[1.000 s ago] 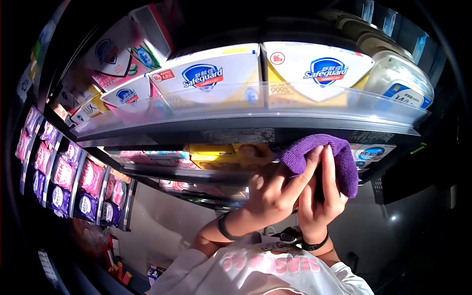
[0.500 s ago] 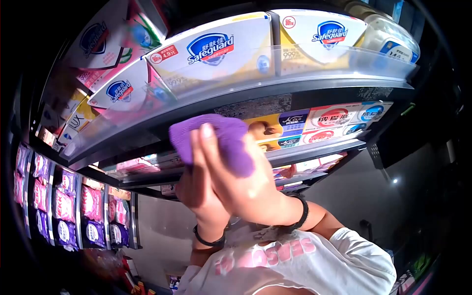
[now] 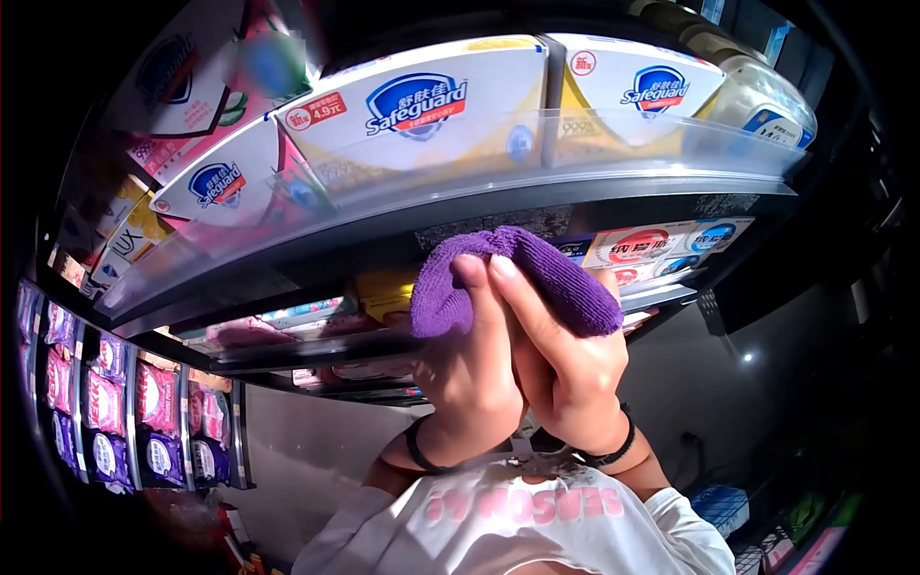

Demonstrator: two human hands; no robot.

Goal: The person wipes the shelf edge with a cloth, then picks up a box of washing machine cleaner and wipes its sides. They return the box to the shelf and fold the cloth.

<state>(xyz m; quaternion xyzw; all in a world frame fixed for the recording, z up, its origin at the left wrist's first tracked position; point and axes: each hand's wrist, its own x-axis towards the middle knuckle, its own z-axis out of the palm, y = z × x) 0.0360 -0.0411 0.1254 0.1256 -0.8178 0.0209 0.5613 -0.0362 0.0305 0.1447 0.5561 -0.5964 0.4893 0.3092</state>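
Observation:
A purple cloth [image 3: 565,287], folded over into a thick pad, is held up in front of the shelf by both hands. My left hand [image 3: 471,359] grips its near left part, thumb on top. My right hand [image 3: 575,359] closes on the right part, its thumb tip side by side with the left one. The other fingers are mostly hidden under the cloth and behind the palms. Just beyond the cloth runs the dark front edge of the shelf [image 3: 383,235], with a clear plastic guard [image 3: 652,153] along it.
White Safeguard soap boxes [image 3: 412,105] stand behind the guard, a clear bottle [image 3: 767,96] at their right end. Smaller soap boxes [image 3: 637,244] fill the shelf below. Pink and purple packets [image 3: 105,398] hang in a rack at lower left. The floor [image 3: 297,431] shows beneath.
Both hands have moved right with the cloth. They were pressed together around it, and now the thumbs meet on top while the cloth spreads to either side.

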